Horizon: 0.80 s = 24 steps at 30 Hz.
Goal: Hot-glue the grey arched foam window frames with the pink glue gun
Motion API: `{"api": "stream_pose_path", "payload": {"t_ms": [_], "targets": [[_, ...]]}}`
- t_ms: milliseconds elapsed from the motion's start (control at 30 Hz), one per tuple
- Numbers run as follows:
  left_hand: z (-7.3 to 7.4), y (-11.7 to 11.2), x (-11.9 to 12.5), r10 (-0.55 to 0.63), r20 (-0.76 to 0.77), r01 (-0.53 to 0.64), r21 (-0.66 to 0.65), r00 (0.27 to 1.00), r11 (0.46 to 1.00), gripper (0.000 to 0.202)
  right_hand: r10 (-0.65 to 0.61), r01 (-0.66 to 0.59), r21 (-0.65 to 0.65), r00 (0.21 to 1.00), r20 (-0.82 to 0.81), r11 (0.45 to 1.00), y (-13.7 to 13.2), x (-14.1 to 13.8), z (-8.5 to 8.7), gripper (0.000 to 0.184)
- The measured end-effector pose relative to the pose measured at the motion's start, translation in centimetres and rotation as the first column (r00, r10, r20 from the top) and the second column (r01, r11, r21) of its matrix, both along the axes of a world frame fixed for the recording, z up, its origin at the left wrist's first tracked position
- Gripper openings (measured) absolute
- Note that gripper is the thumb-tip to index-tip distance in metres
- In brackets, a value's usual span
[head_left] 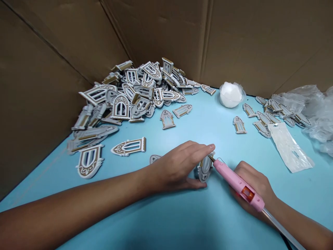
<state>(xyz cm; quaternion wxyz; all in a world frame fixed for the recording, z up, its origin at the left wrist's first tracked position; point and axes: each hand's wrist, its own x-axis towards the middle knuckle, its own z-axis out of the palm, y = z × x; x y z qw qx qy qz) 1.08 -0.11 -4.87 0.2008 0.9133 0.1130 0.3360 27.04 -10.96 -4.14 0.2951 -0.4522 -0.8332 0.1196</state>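
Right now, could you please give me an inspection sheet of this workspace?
Surface: blue table, no spills seen.
Job's things: window piece stood on edge; pink glue gun with its tip at the piece's top.
Clutter: pile of window pieces back left; loose pieces at the right; bowl of white stuff; plastic bags; flat packet.
Hands: left hand pinches the window piece; right hand grips the glue gun.
Cables: dark cord leaves the gun's rear beside the glue stick.
Surroundings: cardboard walls behind and at the left.
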Motion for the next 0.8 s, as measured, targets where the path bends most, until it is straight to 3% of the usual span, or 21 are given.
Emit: {"api": "stream_pose_path", "payload": {"t_ms": [200,600,800], "targets": [[-0.13,0.01,-0.02,0.003,0.020,-0.004,0.016,1.000,1.000,0.088,-0.001,0.001,0.012,1.000,0.009,1.000,0.04,0.11,-0.06,0.025],[0.03,0.01,-0.05,0.012,0.023,-0.014,0.047,1.000,0.999,0.078,0.031,-0.043,-0.129,0.995,-0.097,0.991,-0.33,0.52,-0.02,0.016],[-0.21,-0.08,-0.18,0.035,-0.012,-0.034,0.084,0.999,0.996,0.078,0.041,-0.041,-0.027,0.999,-0.012,0.999,-0.52,0.02,0.04,0.025]]}}
